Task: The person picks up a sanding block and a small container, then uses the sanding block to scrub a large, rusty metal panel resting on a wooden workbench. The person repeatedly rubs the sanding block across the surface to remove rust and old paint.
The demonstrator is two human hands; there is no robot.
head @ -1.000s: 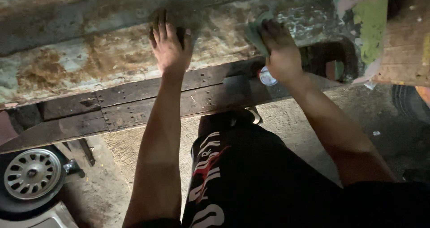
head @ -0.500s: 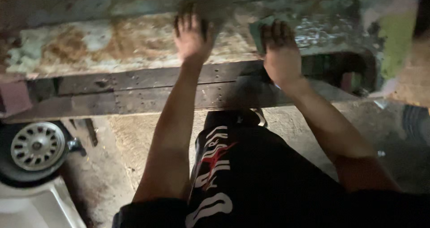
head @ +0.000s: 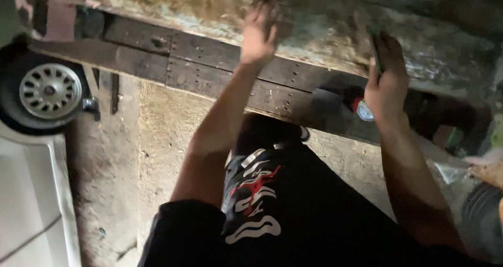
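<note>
Your left hand (head: 259, 31) lies flat, fingers spread, on the rusty metal panel (head: 209, 5), probably bracing your weight. Your right hand (head: 387, 81) is curled around a thin green pad (head: 375, 49), held edge-on against the same panel, to the right of the left hand. Just below the panel's lower edge runs a dark riveted beam (head: 209, 62). Far left of the panel, low down, sits a wheel with a silver hubcap (head: 50, 91) on the concrete floor (head: 157, 141).
</note>
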